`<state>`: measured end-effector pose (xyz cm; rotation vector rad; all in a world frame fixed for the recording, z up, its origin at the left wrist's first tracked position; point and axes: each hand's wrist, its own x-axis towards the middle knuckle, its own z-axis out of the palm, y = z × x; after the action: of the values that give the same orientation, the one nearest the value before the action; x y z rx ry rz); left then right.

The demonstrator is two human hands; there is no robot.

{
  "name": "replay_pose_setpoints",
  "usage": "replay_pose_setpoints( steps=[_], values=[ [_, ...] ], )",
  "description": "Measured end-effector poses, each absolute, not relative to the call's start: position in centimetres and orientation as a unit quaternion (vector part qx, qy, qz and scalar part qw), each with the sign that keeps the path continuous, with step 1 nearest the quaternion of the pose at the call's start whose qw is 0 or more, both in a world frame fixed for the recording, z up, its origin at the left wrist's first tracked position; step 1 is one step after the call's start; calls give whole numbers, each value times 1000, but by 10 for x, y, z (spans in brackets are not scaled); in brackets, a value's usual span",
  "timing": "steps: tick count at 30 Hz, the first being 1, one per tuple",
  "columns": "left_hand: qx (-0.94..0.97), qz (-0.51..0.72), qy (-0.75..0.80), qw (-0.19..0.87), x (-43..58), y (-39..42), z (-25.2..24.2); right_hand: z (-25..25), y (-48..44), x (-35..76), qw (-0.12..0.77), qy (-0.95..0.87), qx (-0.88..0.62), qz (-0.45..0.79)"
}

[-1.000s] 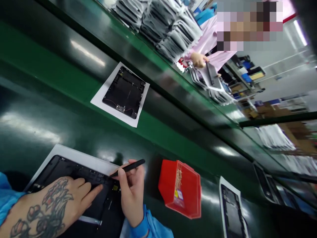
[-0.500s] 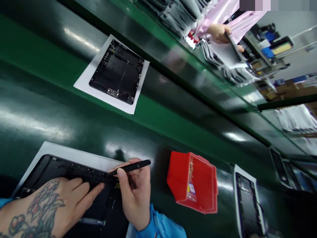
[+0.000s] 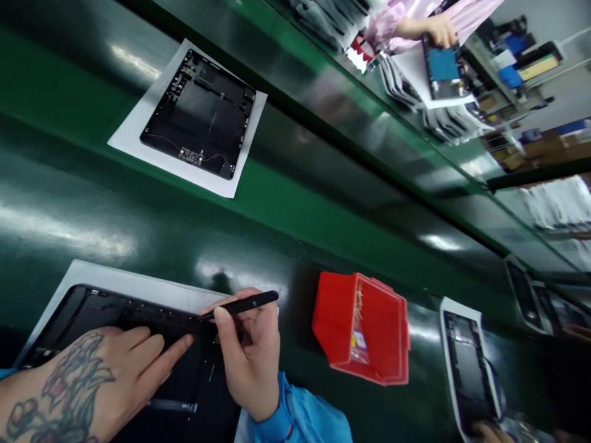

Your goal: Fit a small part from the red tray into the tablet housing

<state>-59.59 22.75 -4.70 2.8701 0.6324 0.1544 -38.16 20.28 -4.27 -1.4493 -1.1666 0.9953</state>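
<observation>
A black tablet housing (image 3: 175, 424) lies on a white sheet at the lower left, partly hidden by my hands. My left hand (image 3: 106, 381) rests across it, index finger stretched out and the other fingers bent, gripping nothing. Between thumb and fingers of my right hand (image 3: 253, 357) are slim black tweezers (image 3: 252, 303), slanting down to the left. Their tip meets the housing's upper edge, just above my left index fingertip.
A red bin (image 3: 337, 326) with small parts and a labelled bag stands right of my hands. Another open housing (image 3: 198, 117) lies on paper on the green belt (image 3: 286, 191). At right is a further housing (image 3: 468, 363). Across the line, a person's hand (image 3: 441, 29) holds a device.
The view has shifted slightly, and the housing on the belt appears further up and left. The person opposite has turned their device. My hands keep nearly the same pose.
</observation>
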Motion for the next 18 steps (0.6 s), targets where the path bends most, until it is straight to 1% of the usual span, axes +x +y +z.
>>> replay_pose_setpoints(
  steps=[2,6,12,18],
  values=[
    [963,66,227,129,-597,231,-46,-43,202,-382,495,-486,-594,408],
    [961,70,204,172,-598,235,-45,-42,200,-383,484,-499,-600,396],
    [956,69,257,126,-590,229,-43,-40,199,-382,464,-522,-608,377],
    [949,66,269,153,-590,227,-44,-39,197,-381,455,-524,-613,379]
  ],
)
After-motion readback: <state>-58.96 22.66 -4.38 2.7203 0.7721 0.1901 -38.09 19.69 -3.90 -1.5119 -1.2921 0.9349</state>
